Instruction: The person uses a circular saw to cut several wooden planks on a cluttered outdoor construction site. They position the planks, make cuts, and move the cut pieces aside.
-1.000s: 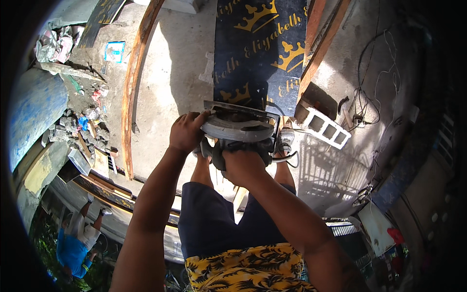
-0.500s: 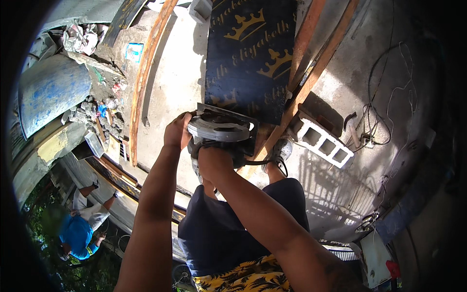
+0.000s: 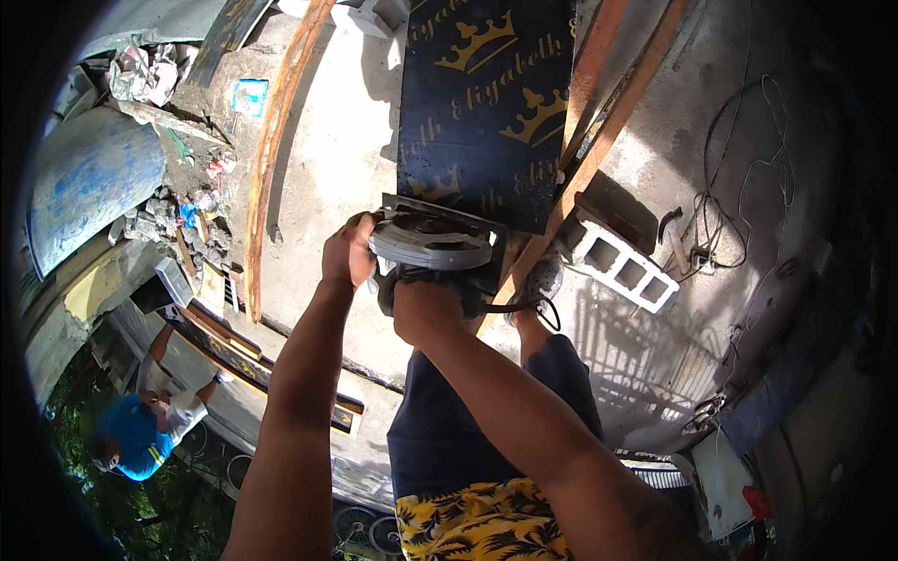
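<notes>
A circular saw (image 3: 432,251) with a grey guard and dark base plate sits at the near end of a black plywood panel (image 3: 477,122) printed with gold crowns and lettering. My left hand (image 3: 349,250) is closed on the saw's left side, its fingertips partly hidden. Wrapped round the handle behind the guard is my right hand (image 3: 427,313), its fingers mostly out of sight. A black cord leaves the saw on the right, beside my foot. The blade cannot be seen under the guard.
Timber beams (image 3: 608,126) run along the panel's right side, and a long plank (image 3: 275,159) lies to the left. Right of my foot are a hollow concrete block (image 3: 625,266), a hammer (image 3: 673,238) and tangled cable (image 3: 720,215). Rubble (image 3: 159,220) lies left, where a person in blue (image 3: 140,430) bends over.
The saw and both hands appear slightly farther right, still at the panel's near end. My shorts have shifted right in view. The person in blue has changed posture, leaning and reaching forward.
</notes>
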The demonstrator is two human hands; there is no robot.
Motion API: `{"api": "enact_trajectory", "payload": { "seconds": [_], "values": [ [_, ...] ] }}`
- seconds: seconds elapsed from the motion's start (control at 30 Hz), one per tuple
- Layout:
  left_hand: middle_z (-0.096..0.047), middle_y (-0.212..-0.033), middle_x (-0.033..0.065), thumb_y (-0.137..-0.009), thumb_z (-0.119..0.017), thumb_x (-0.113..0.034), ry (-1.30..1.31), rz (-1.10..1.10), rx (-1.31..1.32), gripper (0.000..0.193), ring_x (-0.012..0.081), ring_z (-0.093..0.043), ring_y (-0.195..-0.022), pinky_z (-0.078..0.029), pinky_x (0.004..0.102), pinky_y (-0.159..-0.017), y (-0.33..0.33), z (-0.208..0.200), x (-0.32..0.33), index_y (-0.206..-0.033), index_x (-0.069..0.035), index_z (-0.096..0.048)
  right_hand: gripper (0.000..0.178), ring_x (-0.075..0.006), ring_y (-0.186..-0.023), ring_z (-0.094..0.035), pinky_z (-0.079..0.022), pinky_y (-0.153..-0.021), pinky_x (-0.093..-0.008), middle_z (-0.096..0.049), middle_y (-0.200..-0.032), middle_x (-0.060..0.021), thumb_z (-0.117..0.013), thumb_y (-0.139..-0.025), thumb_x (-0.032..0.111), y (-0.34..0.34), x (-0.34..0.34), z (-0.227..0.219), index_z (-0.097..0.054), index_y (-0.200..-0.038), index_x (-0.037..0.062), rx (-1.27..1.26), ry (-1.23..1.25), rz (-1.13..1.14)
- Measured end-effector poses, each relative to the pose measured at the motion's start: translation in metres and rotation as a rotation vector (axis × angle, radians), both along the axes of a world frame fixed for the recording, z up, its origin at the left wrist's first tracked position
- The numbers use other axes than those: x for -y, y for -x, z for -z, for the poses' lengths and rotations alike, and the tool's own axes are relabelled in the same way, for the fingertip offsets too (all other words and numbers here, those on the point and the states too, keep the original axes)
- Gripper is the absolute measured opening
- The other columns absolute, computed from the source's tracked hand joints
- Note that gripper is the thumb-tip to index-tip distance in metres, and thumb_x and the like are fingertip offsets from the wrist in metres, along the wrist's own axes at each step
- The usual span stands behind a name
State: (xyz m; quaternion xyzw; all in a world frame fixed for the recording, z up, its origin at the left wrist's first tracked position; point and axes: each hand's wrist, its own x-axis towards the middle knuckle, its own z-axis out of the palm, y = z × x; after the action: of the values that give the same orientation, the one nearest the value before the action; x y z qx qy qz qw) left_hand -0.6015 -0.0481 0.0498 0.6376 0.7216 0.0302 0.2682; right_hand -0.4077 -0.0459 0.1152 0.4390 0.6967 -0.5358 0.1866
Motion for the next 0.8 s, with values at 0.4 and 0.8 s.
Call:
{"api": "enact_trajectory", "payload": {
  "seconds": [0.4,0.8],
  "values": [
    [-0.070,-0.127,0.0151,-0.091,-0.057,-0.008,0.171,0.010,-0.006,0.037,0.0381,-0.071,-0.110,-0.058,0.0476,-0.092,0.004,-0.013,-0.010,-0.126,-0.017,-0.065,0.024,-0.0351,-0.094,-0.077,-0.061,-0.083,-0.0485,-0.079,-0.098,-0.0173,-0.066,-0.086,0.015,0.013,-0.008,-0.016,-0.075,-0.107,0.0075,0.110,0.054,-0.030],
    [-0.069,-0.130,0.0160,-0.093,-0.057,-0.010,0.196,0.003,-0.018,0.039,0.0384,-0.070,-0.113,-0.057,0.0462,-0.095,0.005,-0.014,-0.008,-0.130,-0.018,-0.064,0.028,-0.0361,-0.091,-0.078,-0.061,-0.083,-0.0493,-0.078,-0.095,-0.0180,-0.065,-0.086,0.017,0.020,-0.010,-0.017,-0.073,-0.110,0.0072,0.146,0.067,-0.077]
  ]
}}
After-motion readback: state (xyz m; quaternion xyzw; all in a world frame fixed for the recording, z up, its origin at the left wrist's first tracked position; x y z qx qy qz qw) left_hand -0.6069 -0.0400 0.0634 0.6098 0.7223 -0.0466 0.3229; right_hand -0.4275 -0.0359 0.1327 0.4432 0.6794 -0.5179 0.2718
